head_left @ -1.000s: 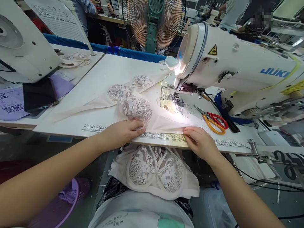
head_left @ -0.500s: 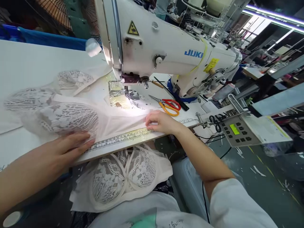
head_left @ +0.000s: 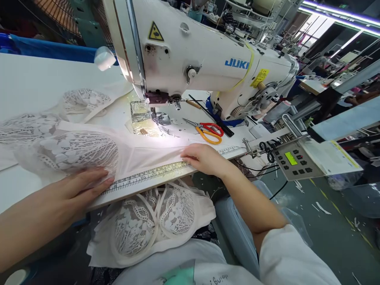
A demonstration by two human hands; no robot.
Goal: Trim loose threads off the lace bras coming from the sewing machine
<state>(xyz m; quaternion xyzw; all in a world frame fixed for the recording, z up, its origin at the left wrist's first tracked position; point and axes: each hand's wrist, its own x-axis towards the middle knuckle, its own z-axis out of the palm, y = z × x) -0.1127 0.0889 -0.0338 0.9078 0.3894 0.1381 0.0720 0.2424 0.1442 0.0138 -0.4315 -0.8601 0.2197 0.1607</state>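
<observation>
A white lace bra piece (head_left: 74, 148) with a plain cream band lies stretched along the front edge of the sewing table (head_left: 35, 79), over a printed ruler strip (head_left: 148, 176). My left hand (head_left: 80, 186) lies flat, fingers stretched out, on the lace cup at the ruler's left end. My right hand (head_left: 204, 158) presses the band's right end onto the table edge, fingers curled down on the fabric. The white JUKI sewing machine (head_left: 202, 59) stands behind, its lit needle area (head_left: 154, 118) just beyond the band.
Red and orange scissors (head_left: 209, 132) lie right of the needle. More lace bra pieces (head_left: 148, 221) rest on my lap below the table edge. A control panel (head_left: 293, 162) juts out at the right. A fan (head_left: 77, 19) stands behind the table.
The view swung right a second ago, then shifted slightly. Both hands keep holding the band flat along the ruler; my right hand stays at its right end.
</observation>
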